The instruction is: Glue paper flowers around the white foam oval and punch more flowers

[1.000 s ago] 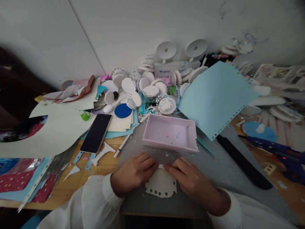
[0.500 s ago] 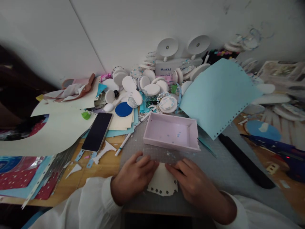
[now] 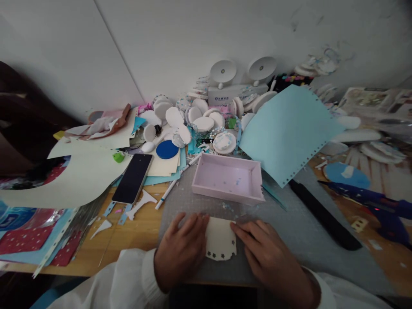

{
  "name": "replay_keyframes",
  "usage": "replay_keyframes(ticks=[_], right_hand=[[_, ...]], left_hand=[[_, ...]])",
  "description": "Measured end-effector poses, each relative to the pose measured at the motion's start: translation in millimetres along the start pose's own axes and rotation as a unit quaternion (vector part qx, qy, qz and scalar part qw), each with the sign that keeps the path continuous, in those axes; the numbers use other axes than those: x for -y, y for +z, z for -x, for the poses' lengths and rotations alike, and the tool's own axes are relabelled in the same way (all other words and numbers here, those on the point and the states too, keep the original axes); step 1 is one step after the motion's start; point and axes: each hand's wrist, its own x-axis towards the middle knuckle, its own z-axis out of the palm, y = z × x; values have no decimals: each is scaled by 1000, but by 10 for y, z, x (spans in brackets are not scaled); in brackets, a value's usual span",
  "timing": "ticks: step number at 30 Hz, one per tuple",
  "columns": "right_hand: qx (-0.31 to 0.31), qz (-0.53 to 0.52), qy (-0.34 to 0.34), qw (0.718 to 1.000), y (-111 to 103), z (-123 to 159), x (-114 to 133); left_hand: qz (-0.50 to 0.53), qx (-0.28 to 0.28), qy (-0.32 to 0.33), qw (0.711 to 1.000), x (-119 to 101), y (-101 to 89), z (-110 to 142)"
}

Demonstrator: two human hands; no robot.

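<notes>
A small cream piece of paper with flower-shaped holes punched along its lower edge lies low over the grey mat. My left hand has its fingers closed on the paper's left side, covering part of it. At the upper right corner, my right hand pinches the paper between thumb and forefinger. Just beyond both hands stands a shallow lilac box with a few small bits inside.
A phone and paper scraps lie to the left. White foam discs are heaped behind. On the right are a large light-blue sheet, a long black object and a dark blue glue gun.
The paper has turned and looks squarer, with more of its upper edge showing. My hands are farther apart at the top. The whole view has shifted slightly.
</notes>
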Motion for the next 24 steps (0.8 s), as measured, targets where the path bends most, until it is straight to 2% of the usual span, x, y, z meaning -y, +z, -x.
replay_keyframes(ticks=[5,7,9,11,13,16,18,20,22,24], right_hand=[[0,-3,5,1000,50,27,38],[8,-22,10,1000,30,45,31],[-3,-46,10,999,-48,84,-27],[-55,-34,26,998,-188,147,-145],[-130,30,74,988,-364,232,-311],[-173,176,148,958,-585,382,-592],[-147,286,184,929,-648,483,-760],[-95,364,215,901,-648,567,-892],[-49,392,228,890,-622,619,-983],[-31,394,226,890,-611,636,-1032]], left_hand=[[-21,-35,-41,998,-2,-46,44],[-24,-29,-65,997,-88,-70,-4],[-3,-1,-56,998,-203,-80,-67],[29,47,-22,998,-311,-65,-115],[45,86,1,995,-371,-26,-129],[22,95,27,995,-319,39,-101],[1,74,52,996,-196,52,-77],[-16,52,72,996,-41,24,-68],[-26,39,83,995,91,-35,-80],[-24,32,75,996,139,-96,-106]])
